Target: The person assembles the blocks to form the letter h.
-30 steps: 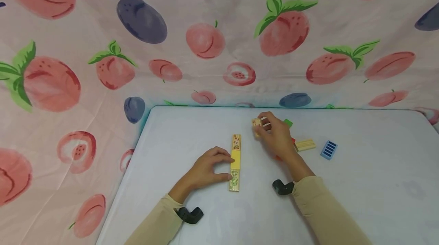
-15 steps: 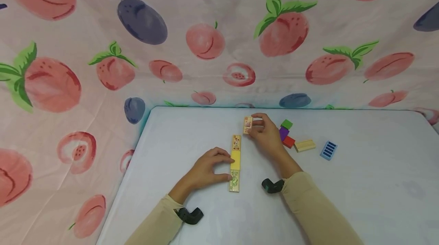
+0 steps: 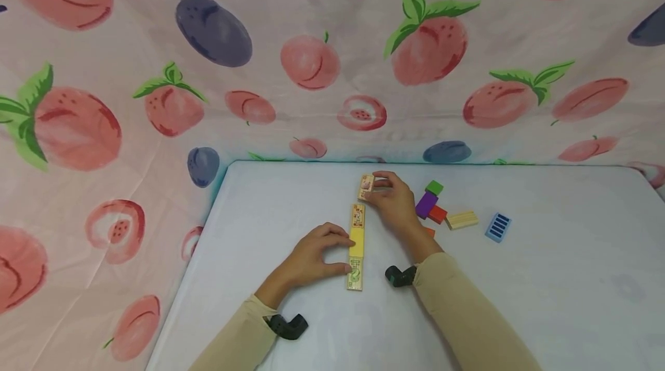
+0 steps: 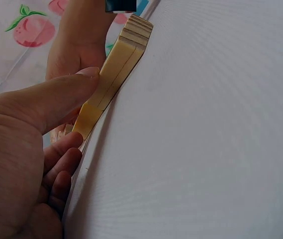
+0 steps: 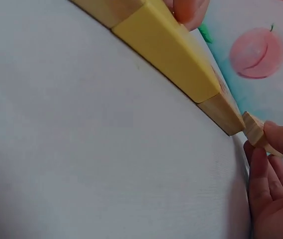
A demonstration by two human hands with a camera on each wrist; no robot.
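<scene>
Three flat blocks lie end to end in a row: a wooden block with a brown print [image 3: 358, 215], a plain yellow block [image 3: 357, 242] in the middle and a wooden block with a green print [image 3: 355, 274] nearest the body. My left hand [image 3: 317, 253] rests beside the row from the left; its thumb touches the green-printed block, and a forefinger tip touches the yellow one. At the far end, my right hand [image 3: 396, 201] pinches another printed wooden block [image 3: 366, 186] between thumb and fingers. In the right wrist view this held block [image 5: 254, 130] is tilted, close to the row's end.
Right of my right hand lie a green block [image 3: 434, 187], a purple block [image 3: 426, 205], a red block [image 3: 438, 214] and a ribbed wooden piece [image 3: 462, 220]. An orange-red piece [image 3: 429, 232] is partly hidden by the forearm. Farther right is a blue piece with dark bars [image 3: 498, 227].
My right hand has carried the wooden block leftwards to just beyond the row's far end, uncovering the coloured blocks behind it. The left hand and the row have stayed still.
</scene>
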